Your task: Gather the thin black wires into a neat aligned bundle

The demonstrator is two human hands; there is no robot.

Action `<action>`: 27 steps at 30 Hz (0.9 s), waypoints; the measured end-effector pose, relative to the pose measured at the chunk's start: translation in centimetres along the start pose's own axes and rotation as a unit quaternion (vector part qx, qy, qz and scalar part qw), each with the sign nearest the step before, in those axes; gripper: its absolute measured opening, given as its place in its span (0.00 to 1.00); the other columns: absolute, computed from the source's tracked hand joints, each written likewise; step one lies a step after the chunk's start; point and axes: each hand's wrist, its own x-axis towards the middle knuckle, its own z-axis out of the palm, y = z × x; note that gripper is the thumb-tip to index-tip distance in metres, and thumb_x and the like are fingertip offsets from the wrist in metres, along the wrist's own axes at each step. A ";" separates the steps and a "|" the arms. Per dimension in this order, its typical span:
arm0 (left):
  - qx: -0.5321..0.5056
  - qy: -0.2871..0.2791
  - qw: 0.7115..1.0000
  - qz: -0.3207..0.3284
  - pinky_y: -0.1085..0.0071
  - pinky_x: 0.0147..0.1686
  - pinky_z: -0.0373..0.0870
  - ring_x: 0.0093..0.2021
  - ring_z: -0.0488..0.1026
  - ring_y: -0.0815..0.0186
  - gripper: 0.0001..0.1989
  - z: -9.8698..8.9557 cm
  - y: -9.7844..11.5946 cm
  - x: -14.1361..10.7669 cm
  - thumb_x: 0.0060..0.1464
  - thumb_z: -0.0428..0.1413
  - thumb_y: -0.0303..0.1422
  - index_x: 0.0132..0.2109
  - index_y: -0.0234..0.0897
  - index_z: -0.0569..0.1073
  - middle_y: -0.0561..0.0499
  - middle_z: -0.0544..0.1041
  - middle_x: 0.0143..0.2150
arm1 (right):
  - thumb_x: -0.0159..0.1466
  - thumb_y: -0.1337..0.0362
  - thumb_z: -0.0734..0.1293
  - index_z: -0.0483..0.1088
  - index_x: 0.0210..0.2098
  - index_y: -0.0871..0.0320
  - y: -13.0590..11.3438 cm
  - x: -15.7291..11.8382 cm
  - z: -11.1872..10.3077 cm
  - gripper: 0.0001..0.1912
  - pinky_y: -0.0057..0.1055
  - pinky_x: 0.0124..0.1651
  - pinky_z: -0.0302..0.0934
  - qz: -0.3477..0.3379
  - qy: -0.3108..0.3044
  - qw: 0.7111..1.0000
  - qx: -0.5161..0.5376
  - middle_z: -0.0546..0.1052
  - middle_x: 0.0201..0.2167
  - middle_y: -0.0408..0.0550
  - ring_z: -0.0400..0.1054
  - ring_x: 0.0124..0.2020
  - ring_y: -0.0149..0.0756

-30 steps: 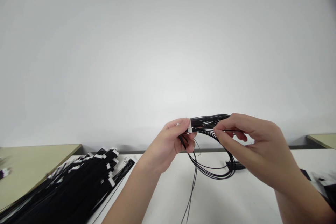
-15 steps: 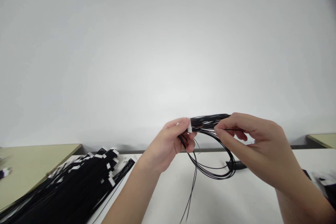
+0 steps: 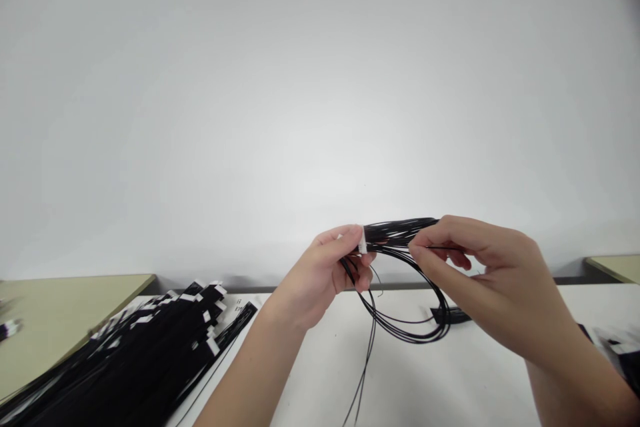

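My left hand is closed round a white connector, thumb on top. From the connector a bundle of black wires runs right, towards my right hand. Several of the wires curve down in a loop between the hands and pass back under my left fingers; two thin ends hang lower. My right hand pinches one thin black wire between thumb and forefinger, its other fingers curled behind. The far end of the bundle is hidden by my right hand.
A large pile of black wires with white connectors lies at the left. Another dark bundle rests on the white table behind the loop. Dark items sit at the right edge. Pale yellow-green boards flank the table, and a white wall stands behind.
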 end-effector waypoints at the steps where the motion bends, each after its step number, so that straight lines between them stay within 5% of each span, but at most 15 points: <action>1: 0.000 -0.001 1.000 0.001 0.76 0.26 0.59 0.23 0.65 0.74 0.15 0.0 0.0 0.0 0.59 0.51 0.41 0.31 0.34 0.65 0.53 0.64 0.29 | 0.60 0.66 0.65 0.71 0.26 0.51 0.0 0.0 0.0 0.07 0.27 0.24 0.53 0.000 -0.002 1.000 -0.002 0.68 0.20 0.36 0.56 0.23 0.27; 27: 0.013 0.008 1.000 0.010 0.75 0.26 0.59 0.24 0.65 0.74 0.16 0.6 -0.3 0.0 0.60 0.50 0.43 0.32 0.34 0.68 0.52 0.64 0.30 | 0.61 0.69 0.66 0.70 0.29 0.54 -0.2 0.0 1.2 0.05 0.28 0.26 0.54 -0.093 0.019 0.994 -0.054 0.70 0.24 0.41 0.60 0.24 0.29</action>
